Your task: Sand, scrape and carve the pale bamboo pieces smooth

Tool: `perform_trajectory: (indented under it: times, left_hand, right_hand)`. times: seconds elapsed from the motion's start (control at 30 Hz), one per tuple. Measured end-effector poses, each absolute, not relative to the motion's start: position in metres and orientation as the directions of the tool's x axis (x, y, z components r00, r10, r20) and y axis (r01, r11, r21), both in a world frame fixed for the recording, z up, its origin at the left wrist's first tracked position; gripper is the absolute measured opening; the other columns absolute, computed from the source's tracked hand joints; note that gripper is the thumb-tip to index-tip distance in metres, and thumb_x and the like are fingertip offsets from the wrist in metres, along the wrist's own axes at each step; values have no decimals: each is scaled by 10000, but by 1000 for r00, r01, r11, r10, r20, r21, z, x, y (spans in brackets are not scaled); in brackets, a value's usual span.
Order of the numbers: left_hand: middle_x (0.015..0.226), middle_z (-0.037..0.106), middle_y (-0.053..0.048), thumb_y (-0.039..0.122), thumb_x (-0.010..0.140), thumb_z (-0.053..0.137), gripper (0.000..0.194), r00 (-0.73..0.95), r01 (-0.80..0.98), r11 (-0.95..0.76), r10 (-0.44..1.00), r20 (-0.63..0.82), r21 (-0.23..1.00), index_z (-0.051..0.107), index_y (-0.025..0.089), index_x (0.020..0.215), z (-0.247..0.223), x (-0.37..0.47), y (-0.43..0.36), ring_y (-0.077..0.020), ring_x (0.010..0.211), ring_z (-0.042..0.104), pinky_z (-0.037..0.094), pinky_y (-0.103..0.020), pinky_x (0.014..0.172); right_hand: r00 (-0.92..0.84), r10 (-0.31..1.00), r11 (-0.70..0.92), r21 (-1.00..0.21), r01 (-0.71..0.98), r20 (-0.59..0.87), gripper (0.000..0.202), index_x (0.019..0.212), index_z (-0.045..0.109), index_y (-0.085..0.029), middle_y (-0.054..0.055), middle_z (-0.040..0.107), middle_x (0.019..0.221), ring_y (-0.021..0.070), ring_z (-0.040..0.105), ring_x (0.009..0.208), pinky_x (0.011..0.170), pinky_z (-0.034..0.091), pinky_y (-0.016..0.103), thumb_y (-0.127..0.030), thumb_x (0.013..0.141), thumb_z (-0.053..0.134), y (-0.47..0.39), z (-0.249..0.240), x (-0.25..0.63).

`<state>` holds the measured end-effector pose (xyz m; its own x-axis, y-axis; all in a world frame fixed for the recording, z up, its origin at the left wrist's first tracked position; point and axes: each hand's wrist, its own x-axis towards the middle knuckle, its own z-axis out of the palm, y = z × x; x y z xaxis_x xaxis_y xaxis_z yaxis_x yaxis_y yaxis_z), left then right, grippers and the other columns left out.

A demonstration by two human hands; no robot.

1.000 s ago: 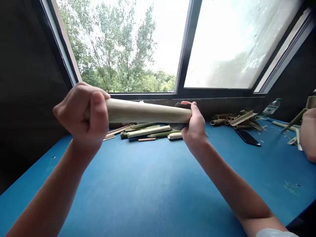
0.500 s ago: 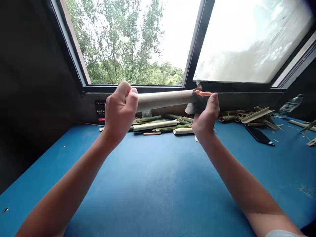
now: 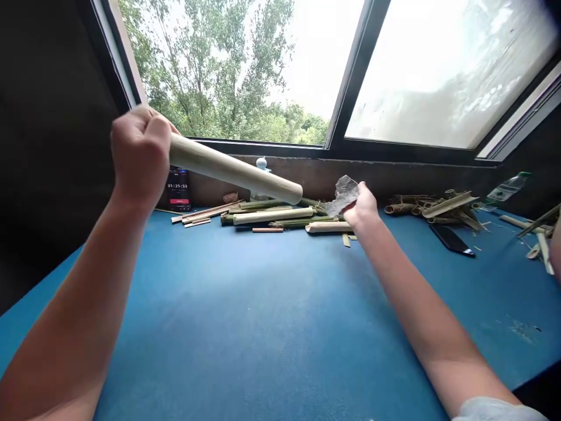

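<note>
My left hand [image 3: 142, 155] is closed around one end of a pale bamboo tube [image 3: 236, 169], raised in front of the window. The tube slants down to the right, its far end free. My right hand [image 3: 362, 207] pinches a crumpled grey piece of sandpaper [image 3: 344, 195], held apart from the tube's free end. Below the tube, against the wall, lie several split and whole bamboo pieces [image 3: 274, 217].
On the blue table [image 3: 263, 316], a phone with a timer [image 3: 179, 190] leans at the back left. Thin strips [image 3: 204, 213] lie near it. To the right are a bamboo pile [image 3: 451, 207], a dark phone [image 3: 452, 240] and a plastic bottle [image 3: 508, 190]. Part of another person [image 3: 556, 248] shows at the right edge.
The sandpaper, earlier wrapped around the tube's right end, is now off it. My left hand has moved left and up with the tube, which now tilts downward to the right.
</note>
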<state>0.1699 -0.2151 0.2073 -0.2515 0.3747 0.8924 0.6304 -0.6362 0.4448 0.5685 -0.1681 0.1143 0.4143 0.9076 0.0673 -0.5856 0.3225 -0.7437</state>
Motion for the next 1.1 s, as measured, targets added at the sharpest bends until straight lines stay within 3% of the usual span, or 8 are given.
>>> perform_trajectory:
  times: [0.17,0.3,0.47,0.63,0.7,0.9,1.0,1.1]
  left_hand:
    - [646,523,2,143,847,469,203,-202,586,-762,192,960,276,578,187,681,212,188,-236,-123,621,466,361,-294,597]
    - [698,516,-2,137,895,436,224,-61,693,-713,89,994,106,565,184,719,211,205,-254,-127,653,507,365,-295,655]
    - [702,526,-16,190,938,387,202,34,770,-637,5,999,-23,536,193,802,208,209,-265,-163,667,567,397,-307,667]
    - [723,555,-24,181,916,384,158,136,776,-616,-49,989,-137,480,219,797,207,220,-276,-155,606,472,302,-324,588]
    - [747,582,-34,198,930,384,161,151,766,-628,-38,988,-141,470,222,796,204,228,-277,-159,612,470,290,-332,578]
    - [682,545,2,236,935,424,149,12,723,-688,103,995,62,437,240,787,185,242,-255,-126,547,455,324,-297,543]
    - [662,558,-1,295,925,456,167,102,714,-700,130,986,18,494,232,775,178,243,-250,-126,529,446,303,-293,517]
    - [699,585,-18,356,928,464,222,264,687,-721,133,955,-90,555,228,771,178,245,-263,-126,527,450,277,-299,513]
  right_hand:
    - [161,984,167,-757,-632,83,440,952,665,-209,23,737,775,202,707,786,787,619,398,-420,1050,292,-188,118,514]
    - [14,991,107,-733,-671,132,415,1005,688,-192,43,766,875,229,717,911,852,609,414,-413,1030,337,-207,122,486]
    - [47,989,128,-642,-756,142,373,996,686,-211,29,770,850,222,718,929,870,611,424,-367,1006,348,-209,124,493]
    - [49,991,123,-683,-720,127,201,957,673,-204,24,752,794,233,721,859,759,639,419,-259,916,485,-207,127,502]
    - [16,993,99,-724,-682,121,160,952,662,-218,12,751,823,213,722,836,735,643,376,-263,915,513,-208,127,500]
    - [-117,990,-132,-843,-521,-83,273,927,618,-188,83,725,789,237,713,723,588,629,362,-424,970,487,-199,99,488]
    - [-184,962,-263,-869,-418,-203,325,930,609,-162,99,690,711,227,679,614,476,581,335,-446,981,459,-194,76,479]
    - [-202,955,-280,-892,-356,-219,341,894,586,-181,51,634,619,183,602,497,382,485,273,-494,965,473,-192,62,472]
